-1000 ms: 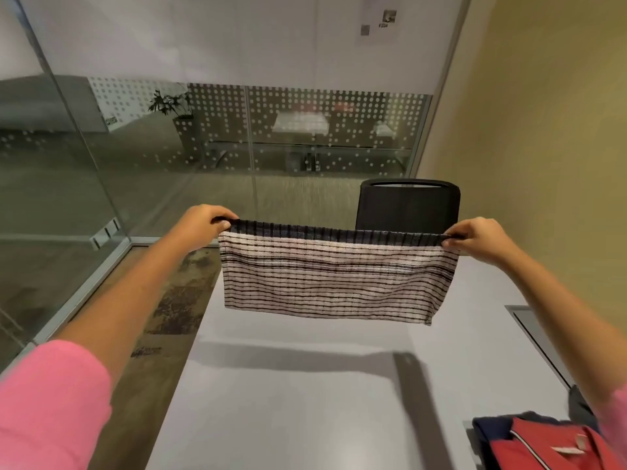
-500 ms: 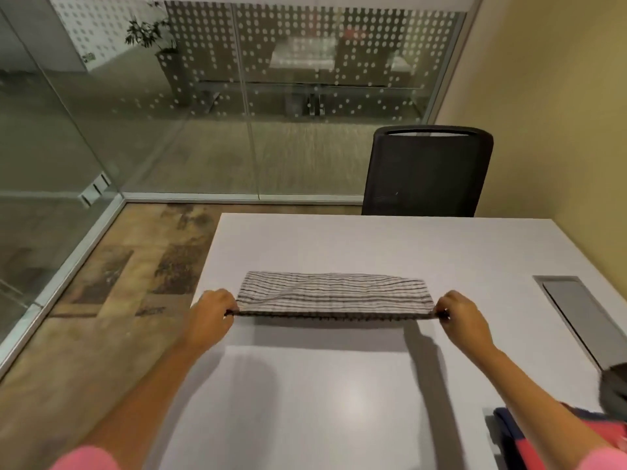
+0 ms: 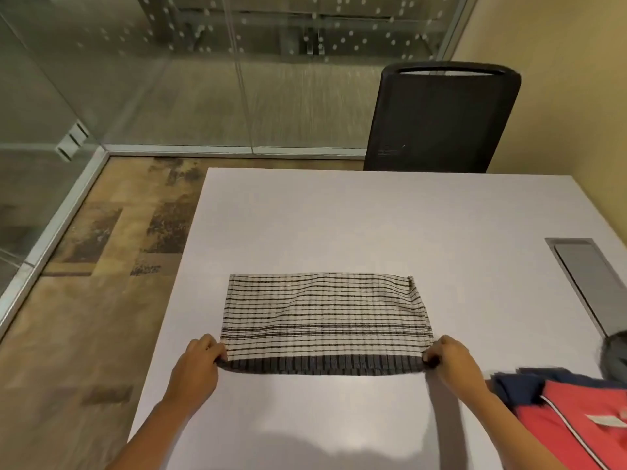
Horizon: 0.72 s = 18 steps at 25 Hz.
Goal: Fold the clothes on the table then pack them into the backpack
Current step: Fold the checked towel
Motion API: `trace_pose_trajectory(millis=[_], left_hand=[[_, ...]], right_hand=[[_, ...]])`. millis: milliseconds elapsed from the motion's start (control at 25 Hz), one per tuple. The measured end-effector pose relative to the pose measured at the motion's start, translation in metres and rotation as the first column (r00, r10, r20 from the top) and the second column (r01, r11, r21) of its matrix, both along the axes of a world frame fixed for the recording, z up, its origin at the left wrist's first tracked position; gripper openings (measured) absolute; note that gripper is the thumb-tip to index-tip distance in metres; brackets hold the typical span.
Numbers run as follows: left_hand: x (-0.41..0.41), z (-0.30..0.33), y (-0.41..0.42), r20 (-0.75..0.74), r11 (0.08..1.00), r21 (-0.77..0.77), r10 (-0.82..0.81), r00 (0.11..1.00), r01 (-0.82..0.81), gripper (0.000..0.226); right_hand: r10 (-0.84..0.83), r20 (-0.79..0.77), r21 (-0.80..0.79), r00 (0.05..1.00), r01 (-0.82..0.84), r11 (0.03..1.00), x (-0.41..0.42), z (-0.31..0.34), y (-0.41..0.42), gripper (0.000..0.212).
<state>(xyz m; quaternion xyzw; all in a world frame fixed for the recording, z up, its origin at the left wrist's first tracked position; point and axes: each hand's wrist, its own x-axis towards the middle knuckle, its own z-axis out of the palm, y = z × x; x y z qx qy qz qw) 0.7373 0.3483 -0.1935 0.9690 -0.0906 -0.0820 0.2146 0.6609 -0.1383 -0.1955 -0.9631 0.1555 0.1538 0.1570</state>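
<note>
White table point(image 3: 339, 212), striped cloth's point(image 3: 325, 313) near corners pinched by fingers point(image 3: 217, 351)

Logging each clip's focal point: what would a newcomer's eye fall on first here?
The striped cloth lying flat mid-table, with the left hand and right hand pinching its two near corners. Next, the red and navy garment at the table's near right edge, and the black chair behind the far edge of the table.
</note>
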Motion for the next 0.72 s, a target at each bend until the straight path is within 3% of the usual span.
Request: trace_pose_trajectory(millis=[80, 200, 280, 400, 600, 720], left_hand=[[0.003, 0.002, -0.001, -0.044, 0.987, -0.099, 0.126, 0.991, -0.130, 0.035], [0.026, 0.007, -0.008, -0.010, 0.932, -0.211, 0.299, 0.954, -0.294, 0.031], [0.051, 0.010, -0.017, 0.026, 0.916, -0.234, 0.341, 0.940, -0.326, 0.025], [0.092, 0.009, -0.032, -0.042, 0.918, -0.199, 0.342, 0.939, -0.343, 0.031], [0.138, 0.001, -0.048, -0.190, 0.942, -0.124, 0.287, 0.939, -0.313, 0.038], [0.146, 0.002, -0.049, -0.210, 0.937, -0.132, 0.291, 0.933, -0.322, 0.025]], right_hand=[[-0.071, 0.022, 0.016, 0.997, 0.070, 0.997, 0.006, 0.001, -0.002, 0.035], [-0.280, 0.170, 0.144, 0.945, 0.258, 0.956, 0.030, 0.016, -0.001, 0.019], [-0.357, 0.221, 0.249, 0.908, 0.301, 0.920, 0.058, 0.027, 0.000, 0.018], [-0.405, 0.200, 0.336, 0.892, 0.326, 0.884, 0.104, 0.039, 0.001, 0.025], [-0.196, 0.123, 0.118, 0.973, 0.182, 0.976, 0.145, 0.023, -0.005, 0.021], [-0.211, 0.096, 0.098, 0.973, 0.201, 0.975, 0.151, 0.023, -0.009, 0.017]])
